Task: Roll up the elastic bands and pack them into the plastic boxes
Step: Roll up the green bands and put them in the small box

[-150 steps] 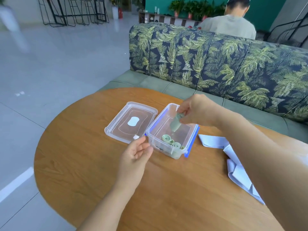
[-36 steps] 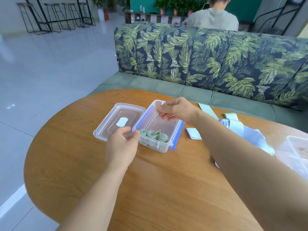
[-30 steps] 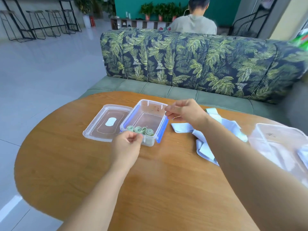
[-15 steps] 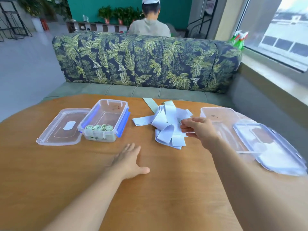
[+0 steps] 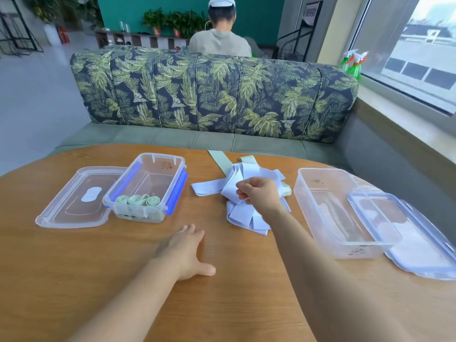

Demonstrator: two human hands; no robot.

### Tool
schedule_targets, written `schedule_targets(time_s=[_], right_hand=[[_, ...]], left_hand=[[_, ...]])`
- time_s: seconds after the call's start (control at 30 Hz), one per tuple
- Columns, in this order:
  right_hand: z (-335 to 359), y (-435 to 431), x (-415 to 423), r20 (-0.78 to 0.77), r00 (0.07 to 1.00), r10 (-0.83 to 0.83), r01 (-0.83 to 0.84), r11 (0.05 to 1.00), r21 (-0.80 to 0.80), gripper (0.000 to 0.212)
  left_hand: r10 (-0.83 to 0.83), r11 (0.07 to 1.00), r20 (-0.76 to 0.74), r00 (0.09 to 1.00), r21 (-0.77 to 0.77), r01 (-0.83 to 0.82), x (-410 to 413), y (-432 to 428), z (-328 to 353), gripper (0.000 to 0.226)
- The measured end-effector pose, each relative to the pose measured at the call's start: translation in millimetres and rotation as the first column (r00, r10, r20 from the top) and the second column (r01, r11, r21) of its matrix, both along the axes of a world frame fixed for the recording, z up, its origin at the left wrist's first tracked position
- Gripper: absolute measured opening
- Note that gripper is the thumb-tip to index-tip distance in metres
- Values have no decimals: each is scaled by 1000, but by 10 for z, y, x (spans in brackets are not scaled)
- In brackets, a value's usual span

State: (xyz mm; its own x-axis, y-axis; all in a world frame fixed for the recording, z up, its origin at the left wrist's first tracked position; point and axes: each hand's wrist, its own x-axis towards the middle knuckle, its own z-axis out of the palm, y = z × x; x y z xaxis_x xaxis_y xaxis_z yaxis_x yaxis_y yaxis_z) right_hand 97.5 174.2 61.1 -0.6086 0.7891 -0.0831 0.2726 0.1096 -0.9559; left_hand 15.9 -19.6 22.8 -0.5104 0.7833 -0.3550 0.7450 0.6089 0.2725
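Daylight from a large window (image 5: pixel 419 45) on the right falls on a round wooden surface (image 5: pixel 98 280) drawn up to a sofa (image 5: pixel 212 95) with a grey-green seat and a dark, palm-leaf-patterned back. Behind the sofa a person (image 5: pixel 219 43) in a white cap sits facing away, with potted plants (image 5: pixel 177 19) along a teal wall beyond and spray bottles (image 5: pixel 352 62) on the window ledge.

On the left of the surface stands a small clear box (image 5: pixel 160 156) with blue clasps. Three rolled green bands (image 5: pixel 138 200) stand on end in a row against its near wall. Its lid (image 5: pixel 71 203) lies just beside it to the left.

At the middle lies a loose pile of white bands (image 5: pixel 246 218), flat and tangled, with two pale green bands (image 5: pixel 218 160) poking out at the far side. The right grip (image 5: pixel 259 196) is on top of this pile, fingers curled and pinching one white strip.

The left grip (image 5: pixel 183 250) rests flat on the bare wood nearer the person, fingers straight and thumb spread, holding nothing.

To the right stands a larger clear box (image 5: pixel 303 193), open, and a larger lid (image 5: pixel 419 248) overlaps its near right corner.
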Motion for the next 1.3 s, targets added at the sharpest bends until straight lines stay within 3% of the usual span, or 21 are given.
schedule_targets(time_s=[0.07, 0.17, 0.27, 0.37, 0.47, 0.57, 0.7, 0.9, 1.0, 1.13, 1.3], right_hand=[[-85, 48, -72, 102, 993, -63, 43, 981, 188, 16], [-123, 226, -85, 343, 910, -232, 27, 860, 509, 43], [-157, 458, -55, 524, 795, -307, 41, 888, 458, 59], [-226, 589, -25, 616, 737, -277, 11, 917, 399, 53], [-293, 504, -63, 551, 806, -219, -33, 911, 410, 44], [-332, 460, -47, 453, 852, -263, 46, 899, 436, 48], [-296, 564, 45, 583, 754, -303, -135, 797, 588, 48], [-115, 680, 82, 665, 660, -351, -339, 650, 680, 53], [32, 723, 149, 664, 641, -384, -366, 608, 705, 39], [250, 806, 267, 674, 637, -374, -362, 626, 691, 16], [575, 882, 336, 614, 691, -381, -314, 607, 730, 19]], left_hand=[[-12, 1000, 2, 1000, -13, 12, -23, 15, 13, 109], [-41, 999, 12, 999, -35, 42, -74, 49, 13, 113], [-63, 997, 6, 998, -48, 63, -99, 84, 19, 117], [-69, 996, 2, 998, -51, 69, -87, 113, 26, 118], [-77, 995, -6, 997, -57, 76, -78, 133, 55, 119], [-76, 995, -5, 997, -61, 75, -69, 158, 74, 119], [-69, 995, 12, 998, -68, 70, -65, 155, 69, 118], [-70, 995, 21, 997, -69, 72, -61, 163, 77, 117], [-69, 995, 23, 997, -66, 71, -54, 148, 90, 116], [-69, 995, 24, 997, -72, 71, -45, 139, 99, 115], [-67, 995, 29, 997, -78, 69, -39, 131, 115, 115]])
